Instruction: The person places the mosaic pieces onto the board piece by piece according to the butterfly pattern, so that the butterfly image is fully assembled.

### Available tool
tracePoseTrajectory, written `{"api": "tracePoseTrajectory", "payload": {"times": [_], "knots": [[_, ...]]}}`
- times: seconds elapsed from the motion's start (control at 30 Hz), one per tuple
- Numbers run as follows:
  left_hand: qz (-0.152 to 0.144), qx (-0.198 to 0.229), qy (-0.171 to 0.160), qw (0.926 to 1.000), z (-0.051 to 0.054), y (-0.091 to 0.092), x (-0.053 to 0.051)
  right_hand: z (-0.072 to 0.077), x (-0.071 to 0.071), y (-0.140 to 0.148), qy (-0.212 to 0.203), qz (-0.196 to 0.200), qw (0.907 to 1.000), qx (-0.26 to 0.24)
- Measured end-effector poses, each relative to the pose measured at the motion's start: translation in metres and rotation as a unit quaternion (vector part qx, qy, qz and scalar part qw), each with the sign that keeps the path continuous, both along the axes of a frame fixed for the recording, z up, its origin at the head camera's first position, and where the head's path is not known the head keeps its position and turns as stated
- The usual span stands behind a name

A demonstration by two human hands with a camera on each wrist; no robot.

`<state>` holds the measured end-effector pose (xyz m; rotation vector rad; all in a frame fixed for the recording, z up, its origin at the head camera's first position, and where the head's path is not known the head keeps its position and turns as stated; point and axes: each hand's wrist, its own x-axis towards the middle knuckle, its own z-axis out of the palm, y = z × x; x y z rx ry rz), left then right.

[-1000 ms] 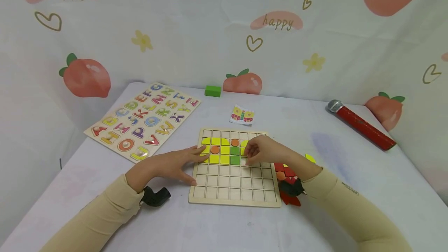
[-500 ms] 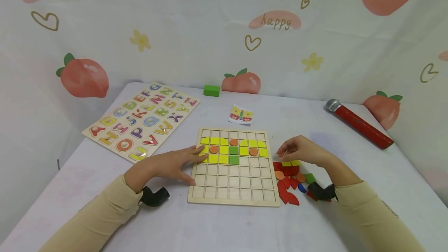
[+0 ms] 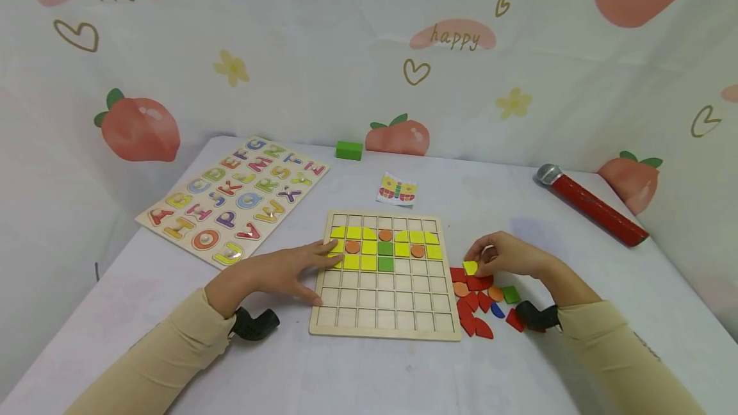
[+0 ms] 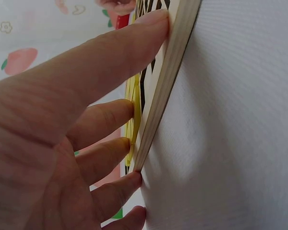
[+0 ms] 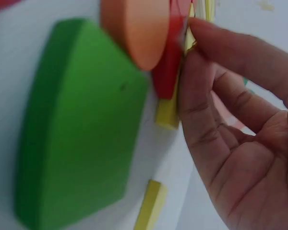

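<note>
yellow tile [image 3: 469,268] pinched between right fingers [image 5: 199,103], left fingers [image 4: 103,120] spread (on wooden board [image 3: 385,333])

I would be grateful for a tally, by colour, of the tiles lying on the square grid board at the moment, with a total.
Yellow tiles: 13 (two partly covered by the left hand)
Orange tiles: 3
Green tiles: 2
Total: 18

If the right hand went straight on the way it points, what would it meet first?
Likely the grid board, but depth is unclear: the right hand may meet red pieces first.
</note>
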<state>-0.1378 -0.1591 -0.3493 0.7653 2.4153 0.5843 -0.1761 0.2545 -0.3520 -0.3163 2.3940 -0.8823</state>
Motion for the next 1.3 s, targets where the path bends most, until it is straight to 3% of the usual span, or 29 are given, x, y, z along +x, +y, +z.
{"api": "tracePoseTrajectory", "payload": {"times": [0.43, 0.6, 0.73, 0.93, 1.17, 1.3], "knots": [[0.005, -0.011, -0.001, 0.9999, 0.004, 0.002, 0.002, 0.002, -0.004, -0.004, 0.01, 0.026, 0.9995, -0.014], [0.001, -0.012, 0.003, 0.9999, 0.003, 0.001, 0.001, 0.006, -0.007, -0.011, 0.008, 0.0, 0.9992, -0.04], [0.005, -0.01, -0.002, 0.9999, 0.003, 0.001, 0.001, 0.006, -0.01, -0.023, -0.019, -0.01, 0.996, -0.087], [0.005, -0.007, -0.003, 1.0, 0.003, 0.001, 0.001, 0.005, -0.011, -0.055, -0.05, 0.017, 0.9912, -0.121], [0.003, -0.005, -0.003, 1.0, 0.002, 0.0, 0.0, 0.002, -0.014, -0.085, -0.056, 0.05, 0.9892, -0.126], [-0.008, 0.007, 0.0, 0.9999, 0.001, -0.001, 0.0, 0.002, -0.014, -0.094, -0.039, 0.063, 0.991, -0.112]]}}
